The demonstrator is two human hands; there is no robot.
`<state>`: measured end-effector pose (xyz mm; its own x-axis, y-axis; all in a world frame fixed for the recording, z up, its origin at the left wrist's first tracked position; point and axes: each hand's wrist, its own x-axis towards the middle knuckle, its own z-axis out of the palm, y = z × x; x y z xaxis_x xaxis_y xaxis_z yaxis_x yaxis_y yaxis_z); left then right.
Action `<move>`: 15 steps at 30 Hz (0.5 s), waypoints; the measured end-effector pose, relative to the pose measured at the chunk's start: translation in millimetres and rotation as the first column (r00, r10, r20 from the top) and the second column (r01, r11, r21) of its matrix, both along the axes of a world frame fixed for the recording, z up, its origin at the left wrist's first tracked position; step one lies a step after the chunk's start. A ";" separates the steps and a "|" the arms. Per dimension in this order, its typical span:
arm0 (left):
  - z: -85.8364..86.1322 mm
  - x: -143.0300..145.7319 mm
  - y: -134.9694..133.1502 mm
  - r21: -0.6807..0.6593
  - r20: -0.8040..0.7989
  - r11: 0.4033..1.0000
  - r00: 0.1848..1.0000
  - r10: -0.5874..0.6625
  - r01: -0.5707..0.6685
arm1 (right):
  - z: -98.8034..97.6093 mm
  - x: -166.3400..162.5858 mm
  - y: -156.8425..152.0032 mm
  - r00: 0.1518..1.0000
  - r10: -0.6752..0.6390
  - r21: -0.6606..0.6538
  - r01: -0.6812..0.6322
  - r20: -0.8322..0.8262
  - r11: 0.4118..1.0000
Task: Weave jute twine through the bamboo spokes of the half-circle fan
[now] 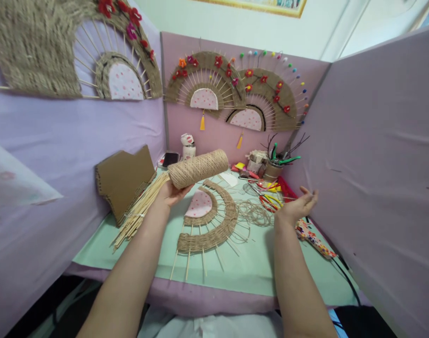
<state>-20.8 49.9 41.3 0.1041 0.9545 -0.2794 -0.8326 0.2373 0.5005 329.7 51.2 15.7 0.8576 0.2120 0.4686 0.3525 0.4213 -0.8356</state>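
While the left hand (170,192) wraps its grip round the jute twine spool (198,168), held above the half-woven fan (207,220) on the desk (256,267), the right hand (297,206) hovers spread and empty near loose twine (253,213); seemingly mid-weave, needing a strand end

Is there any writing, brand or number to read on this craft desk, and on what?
None can be read.
The twine spool in the left hand shows no label.
The small jar at the back has red marks too small to read.
The patterned tool near the right hand shows only a print, no legible words.
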 end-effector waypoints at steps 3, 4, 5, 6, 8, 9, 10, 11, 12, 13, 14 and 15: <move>-6.3 1.3 3.8 0.001 0.008 0.999 0.999 -0.041 0.041 | 4.1 0.5 -4.0 0.999 -0.047 0.035 0.046 0.021 0.998; -8.2 0.4 5.1 0.007 0.006 0.999 0.999 -0.048 0.048 | 5.3 0.7 -5.2 0.998 -0.057 0.042 0.055 0.036 0.998; -9.9 -0.8 6.3 0.015 -0.004 0.999 0.999 -0.045 0.045 | 6.4 0.8 -6.3 0.997 -0.065 0.048 0.063 0.052 0.997; -11.2 -2.2 7.6 0.024 -0.022 0.999 0.999 -0.032 0.033 | 7.5 1.1 -7.4 0.995 -0.074 0.057 0.070 0.068 0.996; -12.6 -4.2 9.6 0.039 -0.066 0.999 0.998 0.014 -0.011 | 9.1 1.8 -8.9 0.992 -0.096 0.080 0.090 0.086 0.993; -12.7 -4.6 10.2 0.046 -0.083 0.998 0.996 0.040 -0.036 | 9.4 2.2 -9.1 0.990 -0.114 0.087 0.106 0.086 0.991; -12.4 -4.6 10.5 0.049 -0.094 0.997 0.994 0.064 -0.059 | 9.3 2.4 -8.8 0.988 -0.127 0.083 0.120 0.085 0.989; -11.9 -4.2 10.5 0.047 -0.100 0.996 0.991 0.085 -0.081 | 8.5 2.4 -8.0 0.988 -0.123 0.065 0.118 0.089 0.991; -11.2 -3.6 10.2 0.042 -0.103 0.994 0.989 0.102 -0.099 | 7.2 2.0 -6.9 0.991 -0.088 0.027 0.086 0.096 0.996; -10.4 -3.0 9.7 0.035 -0.106 0.993 0.988 0.115 -0.111 | 5.3 1.1 -5.5 0.994 -0.013 -0.037 0.017 0.108 0.999; -9.6 -2.4 9.1 0.029 -0.111 0.992 0.986 0.125 -0.122 | 2.9 -0.4 -4.0 0.988 0.099 -0.130 -0.083 0.122 0.988; -8.9 -1.8 8.3 0.027 -0.118 0.991 0.984 0.132 -0.130 | 0.3 -2.4 -2.7 0.964 0.228 -0.251 -0.190 0.133 0.949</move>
